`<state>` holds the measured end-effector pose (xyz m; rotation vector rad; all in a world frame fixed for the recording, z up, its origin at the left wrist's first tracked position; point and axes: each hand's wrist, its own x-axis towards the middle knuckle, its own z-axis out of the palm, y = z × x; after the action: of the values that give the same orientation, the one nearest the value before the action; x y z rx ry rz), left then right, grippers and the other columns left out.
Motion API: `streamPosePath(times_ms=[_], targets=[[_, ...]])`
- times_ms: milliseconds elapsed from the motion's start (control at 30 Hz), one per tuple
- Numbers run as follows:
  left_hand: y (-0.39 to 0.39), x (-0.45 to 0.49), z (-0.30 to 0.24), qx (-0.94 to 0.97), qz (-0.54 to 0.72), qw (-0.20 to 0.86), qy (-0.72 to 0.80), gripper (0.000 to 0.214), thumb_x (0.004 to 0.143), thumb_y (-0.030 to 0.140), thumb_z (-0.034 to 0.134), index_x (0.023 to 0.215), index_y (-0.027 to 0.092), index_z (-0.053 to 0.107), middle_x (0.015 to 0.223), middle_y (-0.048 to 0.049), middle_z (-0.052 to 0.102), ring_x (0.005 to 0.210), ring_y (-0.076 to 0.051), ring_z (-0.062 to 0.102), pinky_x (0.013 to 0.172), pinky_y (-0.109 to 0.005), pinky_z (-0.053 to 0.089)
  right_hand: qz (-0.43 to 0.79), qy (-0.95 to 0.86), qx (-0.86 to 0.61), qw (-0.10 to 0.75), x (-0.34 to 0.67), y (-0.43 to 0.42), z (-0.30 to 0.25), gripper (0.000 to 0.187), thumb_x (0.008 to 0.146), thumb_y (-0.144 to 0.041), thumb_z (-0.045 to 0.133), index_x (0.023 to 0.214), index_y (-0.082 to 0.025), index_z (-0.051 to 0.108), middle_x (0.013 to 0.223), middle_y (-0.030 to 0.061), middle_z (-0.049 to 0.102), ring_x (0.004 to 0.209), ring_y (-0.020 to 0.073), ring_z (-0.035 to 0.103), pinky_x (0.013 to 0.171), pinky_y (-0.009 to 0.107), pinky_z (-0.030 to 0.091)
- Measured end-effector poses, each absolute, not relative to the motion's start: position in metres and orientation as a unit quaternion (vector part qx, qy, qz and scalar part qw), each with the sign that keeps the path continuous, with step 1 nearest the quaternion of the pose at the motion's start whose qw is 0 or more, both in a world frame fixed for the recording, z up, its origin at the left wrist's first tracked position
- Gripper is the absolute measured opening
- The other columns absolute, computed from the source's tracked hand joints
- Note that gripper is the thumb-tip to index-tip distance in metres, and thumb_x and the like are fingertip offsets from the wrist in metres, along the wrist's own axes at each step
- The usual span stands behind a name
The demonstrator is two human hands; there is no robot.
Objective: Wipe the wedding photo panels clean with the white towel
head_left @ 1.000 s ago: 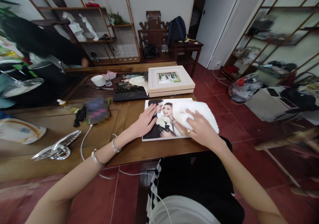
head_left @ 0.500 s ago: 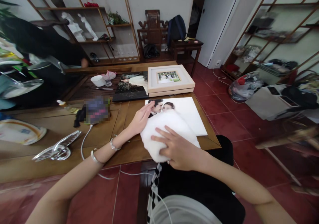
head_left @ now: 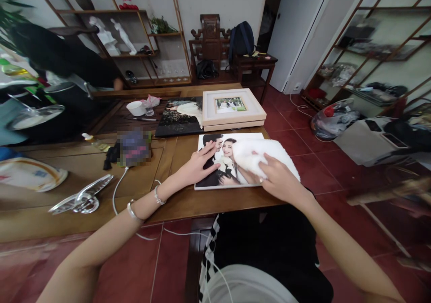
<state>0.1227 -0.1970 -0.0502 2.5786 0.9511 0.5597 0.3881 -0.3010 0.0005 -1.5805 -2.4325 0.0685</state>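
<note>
A photo panel (head_left: 229,182) with a printed couple lies flat at the table's near right corner. On its left part rests my left hand (head_left: 201,164), fingers stretched out and spread over the dark-suited figure. My right hand (head_left: 281,177) grips a fluffy white cloth (head_left: 276,155), its fingers pressed into the pile. The cloth covers the panel's right part and reaches past its edge. Just behind the panel stands a light wooden picture frame (head_left: 235,122) around a small photo. Left of that frame lies a dark photo panel (head_left: 178,125), partly under it.
On the table (head_left: 134,222) to my left are a shiny metal ornament (head_left: 82,197), a dark pouch (head_left: 134,148) with a white cable, a dropper bottle (head_left: 96,142) and a white cup (head_left: 135,108). A dark-clothed person (head_left: 70,60) sits at the far left.
My right hand has carried the white cloth rightward across the photo panel, uncovering the printed couple. The left hand stays on the panel, fingers now more spread. The view has shifted slightly.
</note>
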Motion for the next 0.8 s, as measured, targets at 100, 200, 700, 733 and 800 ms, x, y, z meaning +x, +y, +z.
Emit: streamPosePath(times_ms=[100, 200, 700, 733, 800], targets=[[-0.197, 0.123, -0.05, 0.908, 0.199, 0.164, 0.329, 0.061, 0.094, 0.047, 0.045, 0.146, 0.016, 0.037, 0.156, -0.0143, 0.028, 0.144, -0.028, 0.024, 0.115, -0.048, 0.027, 0.018, -0.811, -0.571, 0.125, 0.377, -0.265, 0.002, 0.017, 0.083, -0.016, 0.047, 0.086, -0.013, 0.063, 0.098, 0.018, 0.069, 0.097, 0.0325, 0.063, 0.085, 0.04, 0.047], [-0.197, 0.124, -0.048, 0.907, 0.219, 0.162, 0.321, 0.059, 0.094, 0.046, 0.048, 0.143, 0.015, 0.041, 0.153, -0.0151, 0.034, 0.142, -0.029, 0.029, 0.115, -0.048, 0.029, 0.052, -0.827, -0.54, 0.146, 0.354, -0.23, 0.009, 0.018, 0.087, -0.021, 0.047, 0.089, -0.014, 0.063, 0.095, 0.0149, 0.069, 0.09, 0.0288, 0.062, 0.075, 0.033, 0.044], [-0.198, 0.124, -0.046, 0.906, 0.242, 0.158, 0.308, 0.055, 0.093, 0.044, 0.05, 0.141, 0.017, 0.044, 0.147, -0.014, 0.043, 0.135, -0.03, 0.042, 0.113, -0.047, 0.035, 0.137, -0.854, -0.49, 0.107, 0.328, -0.175, 0.038, 0.032, 0.093, -0.041, 0.045, 0.094, -0.014, 0.063, 0.096, 0.0136, 0.068, 0.084, 0.0266, 0.061, 0.071, 0.031, 0.04], [-0.198, 0.124, -0.047, 0.906, 0.241, 0.159, 0.31, 0.056, 0.093, 0.045, 0.049, 0.141, 0.017, 0.044, 0.149, -0.0142, 0.041, 0.137, -0.03, 0.039, 0.114, -0.047, 0.033, 0.125, -0.849, -0.501, 0.112, 0.34, -0.179, 0.035, 0.032, 0.093, -0.041, 0.045, 0.094, -0.015, 0.063, 0.098, 0.0141, 0.068, 0.087, 0.0276, 0.061, 0.073, 0.032, 0.04], [-0.198, 0.123, -0.048, 0.904, 0.235, 0.162, 0.319, 0.059, 0.093, 0.047, 0.049, 0.142, 0.016, 0.042, 0.151, -0.0142, 0.037, 0.14, -0.03, 0.034, 0.115, -0.048, 0.029, 0.108, -0.838, -0.519, 0.129, 0.364, -0.189, 0.031, 0.03, 0.093, -0.041, 0.046, 0.094, -0.015, 0.062, 0.101, 0.0138, 0.068, 0.091, 0.028, 0.061, 0.076, 0.032, 0.041]])
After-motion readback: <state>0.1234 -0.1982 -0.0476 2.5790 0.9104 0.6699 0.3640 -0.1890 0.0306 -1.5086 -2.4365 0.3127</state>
